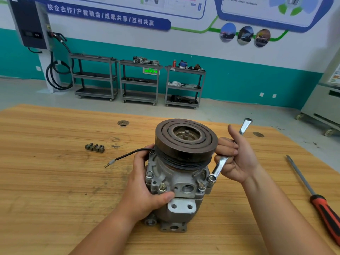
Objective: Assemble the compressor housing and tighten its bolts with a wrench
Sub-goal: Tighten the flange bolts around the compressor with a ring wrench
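Silver and shiny, the wrench (223, 161) slants down and to the left from the right hand (237, 157), whose fingers are curled tight around its middle. Its ring end sits over a bolt (211, 178) on the right side of the compressor (176, 173), so the right hand is the nearer one. The left hand (147, 183) wraps the left side to hold it steady. The grey metal compressor stands upright on the wooden table (55, 181), dark round pulley (185, 138) on top.

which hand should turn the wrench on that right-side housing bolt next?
Right. The right hand already grips the wrench, whose ring end sits on the bolt. The left hand is busy steadying the compressor.
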Demonstrator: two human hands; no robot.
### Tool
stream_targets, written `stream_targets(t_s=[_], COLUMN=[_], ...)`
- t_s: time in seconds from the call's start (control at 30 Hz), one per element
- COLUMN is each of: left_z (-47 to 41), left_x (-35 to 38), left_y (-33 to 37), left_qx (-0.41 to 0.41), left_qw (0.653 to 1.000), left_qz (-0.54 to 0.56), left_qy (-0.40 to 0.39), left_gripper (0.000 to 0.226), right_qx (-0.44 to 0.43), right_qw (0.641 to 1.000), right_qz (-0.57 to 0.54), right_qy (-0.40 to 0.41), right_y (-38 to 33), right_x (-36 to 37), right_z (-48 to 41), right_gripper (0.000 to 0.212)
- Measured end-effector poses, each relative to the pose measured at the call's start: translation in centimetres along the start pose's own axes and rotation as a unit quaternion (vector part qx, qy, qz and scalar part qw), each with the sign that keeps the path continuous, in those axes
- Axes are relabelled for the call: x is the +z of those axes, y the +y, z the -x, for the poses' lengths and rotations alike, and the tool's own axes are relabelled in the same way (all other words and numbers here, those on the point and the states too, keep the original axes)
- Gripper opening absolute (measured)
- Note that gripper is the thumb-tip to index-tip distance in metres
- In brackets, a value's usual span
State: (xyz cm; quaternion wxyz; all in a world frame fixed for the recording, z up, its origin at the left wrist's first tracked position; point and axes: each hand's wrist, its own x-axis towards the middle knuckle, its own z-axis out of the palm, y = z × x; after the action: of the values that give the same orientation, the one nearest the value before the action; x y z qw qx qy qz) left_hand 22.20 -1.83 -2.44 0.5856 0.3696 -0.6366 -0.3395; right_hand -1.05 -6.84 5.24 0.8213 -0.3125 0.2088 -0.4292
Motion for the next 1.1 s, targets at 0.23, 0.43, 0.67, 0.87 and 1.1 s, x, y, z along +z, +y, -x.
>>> stream_targets(t_s=[0.23,0.43,0.67,0.87,1.1], left_z=[0.0,0.1,0.2,0.0,-0.1], left_x=[0.0,-0.2,0.0,0.1,0.4], left_y=[0.0,-0.5,-0.3,0.0,-0.2], left_qx=[-0.002,0.002,-0.002,0.010,0.023], left_qw=[1.000,1.000,1.000,0.999,0.999], left_qz=[0.016,0.009,0.011,0.026,0.017], left_qy=[0.004,0.007,0.010,0.017,0.025], left_gripper=[0.092,0.098,0.099,0.086,0.086], right_qx=[-0.182,-0.398,-0.566,-0.584,-0.533], right_qw=[0.971,0.888,0.772,0.663,0.636], right_qz=[-0.033,-0.005,0.105,0.355,0.477], right_qy=[0.152,0.231,0.269,0.304,0.289], right_y=[2.3,6.2,12.8,14.8,15.3], right_x=[1.4,4.3,7.1,8.3,8.2], right_z=[2.5,5.5,5.8,5.0,4.8], right_gripper=[0.057,0.055,0.023,0.018,0.037])
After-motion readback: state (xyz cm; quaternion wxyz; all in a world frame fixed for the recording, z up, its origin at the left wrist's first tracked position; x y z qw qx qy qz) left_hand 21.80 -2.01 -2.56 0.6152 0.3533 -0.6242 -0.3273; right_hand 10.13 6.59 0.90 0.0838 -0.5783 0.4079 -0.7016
